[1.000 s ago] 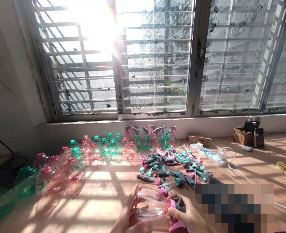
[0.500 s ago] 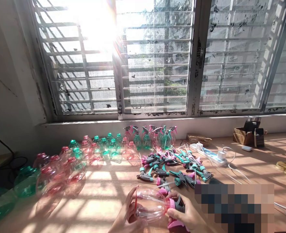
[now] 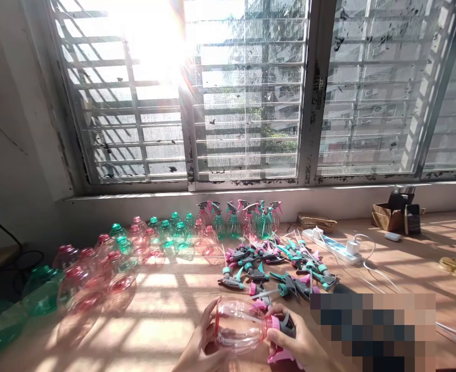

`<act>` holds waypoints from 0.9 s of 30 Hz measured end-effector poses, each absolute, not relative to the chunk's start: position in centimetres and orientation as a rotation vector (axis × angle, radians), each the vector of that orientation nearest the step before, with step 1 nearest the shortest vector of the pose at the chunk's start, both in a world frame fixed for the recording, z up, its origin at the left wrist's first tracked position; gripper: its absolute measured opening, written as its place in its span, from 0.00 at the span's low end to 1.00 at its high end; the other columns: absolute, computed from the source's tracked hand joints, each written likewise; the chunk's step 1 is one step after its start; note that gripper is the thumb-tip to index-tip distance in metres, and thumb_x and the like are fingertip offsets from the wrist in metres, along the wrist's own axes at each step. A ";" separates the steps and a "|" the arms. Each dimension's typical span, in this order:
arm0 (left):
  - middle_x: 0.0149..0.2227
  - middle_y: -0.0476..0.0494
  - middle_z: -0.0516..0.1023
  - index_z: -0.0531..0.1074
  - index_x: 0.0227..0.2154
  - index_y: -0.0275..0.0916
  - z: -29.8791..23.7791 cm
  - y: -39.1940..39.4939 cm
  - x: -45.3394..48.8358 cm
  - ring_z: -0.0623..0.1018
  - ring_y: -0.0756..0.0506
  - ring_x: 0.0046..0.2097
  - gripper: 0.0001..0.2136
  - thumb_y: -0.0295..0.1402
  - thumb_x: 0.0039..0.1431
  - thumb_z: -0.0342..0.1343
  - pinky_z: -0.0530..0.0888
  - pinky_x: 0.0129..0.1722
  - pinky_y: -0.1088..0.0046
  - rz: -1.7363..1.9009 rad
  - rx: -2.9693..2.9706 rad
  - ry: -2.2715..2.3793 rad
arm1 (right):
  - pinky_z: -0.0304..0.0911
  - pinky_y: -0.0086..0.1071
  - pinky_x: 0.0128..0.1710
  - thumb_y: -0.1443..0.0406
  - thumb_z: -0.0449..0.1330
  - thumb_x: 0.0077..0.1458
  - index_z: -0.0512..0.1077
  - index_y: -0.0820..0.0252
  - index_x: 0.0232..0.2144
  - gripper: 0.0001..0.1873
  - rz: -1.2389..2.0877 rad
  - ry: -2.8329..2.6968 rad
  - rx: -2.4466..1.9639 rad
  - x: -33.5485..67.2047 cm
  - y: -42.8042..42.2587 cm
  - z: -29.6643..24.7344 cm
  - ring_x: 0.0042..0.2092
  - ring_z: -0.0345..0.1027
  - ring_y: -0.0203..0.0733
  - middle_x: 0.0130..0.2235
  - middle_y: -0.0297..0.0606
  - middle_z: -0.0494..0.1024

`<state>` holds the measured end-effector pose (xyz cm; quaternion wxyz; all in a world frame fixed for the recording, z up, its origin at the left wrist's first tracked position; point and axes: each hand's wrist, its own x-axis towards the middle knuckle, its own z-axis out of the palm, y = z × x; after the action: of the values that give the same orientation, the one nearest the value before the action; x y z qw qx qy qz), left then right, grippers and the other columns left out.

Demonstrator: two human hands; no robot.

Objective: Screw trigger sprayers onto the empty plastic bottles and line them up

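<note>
The left hand (image 3: 200,346) cups the base of the clear pink bottle (image 3: 238,326), fingers wrapped around it, low over the table (image 3: 166,320). The right hand (image 3: 293,343) grips the pink spray head (image 3: 281,330) at the bottle neck, fingers closed.

The pink bottle (image 3: 239,325) at the counter's near edge is clear, glossy, smooth plastic. Its spray head (image 3: 284,326) is matt pink and grey plastic. The counter (image 3: 166,310) is pale wood with a smooth top. Behind the counter, the window frame (image 3: 313,103) carries rough, flaking paint.
</note>
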<state>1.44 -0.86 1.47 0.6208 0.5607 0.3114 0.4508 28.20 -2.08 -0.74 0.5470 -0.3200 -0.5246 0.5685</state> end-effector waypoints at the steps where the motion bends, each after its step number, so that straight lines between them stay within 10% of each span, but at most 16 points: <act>1: 0.64 0.40 0.68 0.58 0.66 0.54 1.4 -1.0 1.5 0.67 0.31 0.66 0.46 0.45 0.46 0.75 0.69 0.60 0.62 1.040 1.280 0.722 | 0.75 0.33 0.28 0.51 0.74 0.50 0.69 0.60 0.42 0.26 1.354 -1.232 -0.760 28.2 -2.1 -0.7 0.26 0.77 0.39 0.27 0.31 0.79; 10: 0.54 0.38 0.76 0.35 0.73 0.53 0.4 -0.2 0.4 0.76 0.34 0.56 0.54 0.45 0.55 0.70 0.72 0.55 0.60 0.938 1.491 0.677 | 0.76 0.33 0.26 0.50 0.74 0.49 0.67 0.59 0.42 0.29 1.419 -1.201 -0.736 28.4 -2.0 -0.4 0.25 0.77 0.39 0.26 0.31 0.79; 18: 0.66 0.36 0.66 0.52 0.71 0.55 0.1 -0.2 0.4 0.69 0.28 0.65 0.48 0.47 0.51 0.72 0.68 0.63 0.54 0.958 1.368 0.676 | 0.74 0.32 0.28 0.52 0.75 0.50 0.69 0.60 0.41 0.26 1.365 -1.282 -0.740 28.4 -1.8 -1.4 0.25 0.77 0.38 0.26 0.31 0.80; 27: 0.73 0.41 0.55 0.46 0.71 0.62 -0.1 -0.6 0.7 0.71 0.30 0.63 0.47 0.43 0.55 0.70 0.76 0.55 0.57 1.016 1.455 0.649 | 0.74 0.31 0.28 0.52 0.74 0.51 0.68 0.60 0.43 0.27 1.411 -1.241 -0.743 28.6 -1.8 -1.3 0.25 0.78 0.38 0.26 0.32 0.81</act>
<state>0.72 -0.57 -0.11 0.5859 0.6241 0.2784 0.4355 28.57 -1.79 -1.34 0.5316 -0.3116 -0.5202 0.5913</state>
